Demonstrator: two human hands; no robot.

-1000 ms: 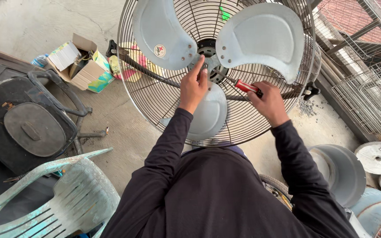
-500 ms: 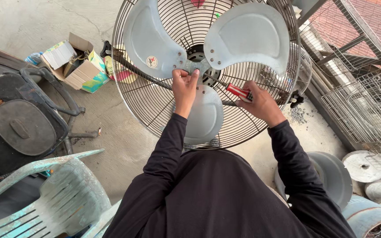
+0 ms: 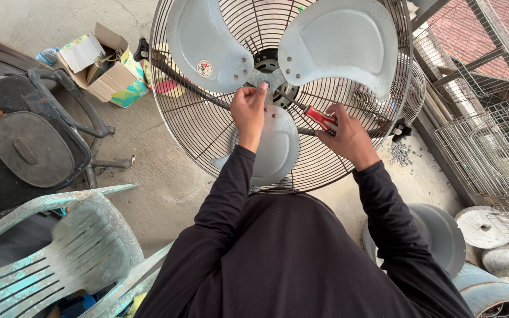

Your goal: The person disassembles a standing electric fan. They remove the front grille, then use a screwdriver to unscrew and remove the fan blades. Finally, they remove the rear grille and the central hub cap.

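Observation:
A large metal fan lies in front of me, its wire grille [image 3: 189, 126] behind three pale grey blades [image 3: 340, 44]. My left hand [image 3: 250, 112] pinches the blade hub [image 3: 269, 76] at the centre with its fingertips. My right hand [image 3: 349, 138] grips a red-handled screwdriver [image 3: 320, 118], whose shaft points up-left to the hub. Both arms wear long black sleeves. The lowest blade is partly hidden behind my left hand.
An open cardboard box [image 3: 104, 70] of small items sits on the concrete at upper left. A dark machine base [image 3: 30, 147] lies left, a worn green plastic chair [image 3: 60, 253] at bottom left. Wire grilles [image 3: 490, 153] and round grey fan parts [image 3: 443, 235] crowd the right.
The view has shifted slightly, so the fan sits higher and larger in frame. My left hand moved from the lower blade up to the hub. The screwdriver stays in my right hand.

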